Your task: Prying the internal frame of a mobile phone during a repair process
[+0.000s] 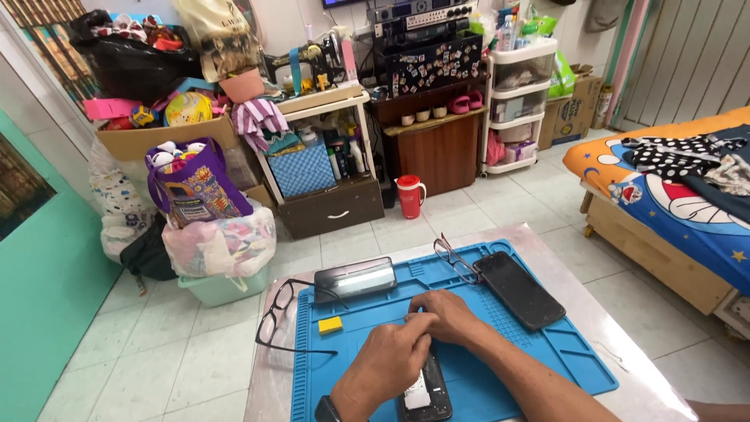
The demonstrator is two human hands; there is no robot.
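This is a room in a home: a bed [672,203] with a cartoon sheet, plastic drawers [519,101], a sewing machine [308,66], many bags.

The blue work mat [547,344] looks like matt rubber, moulded with ridges and small trays. Under it the table [625,344] is smooth and faintly shiny. The black phone [519,287] on the right has glossy glass, as does the opened phone [426,391] near the hands. The far case [355,278] gleams like polished plastic. A yellow block [330,324] looks matt. The floor tiles [180,352] are glazed and pale.
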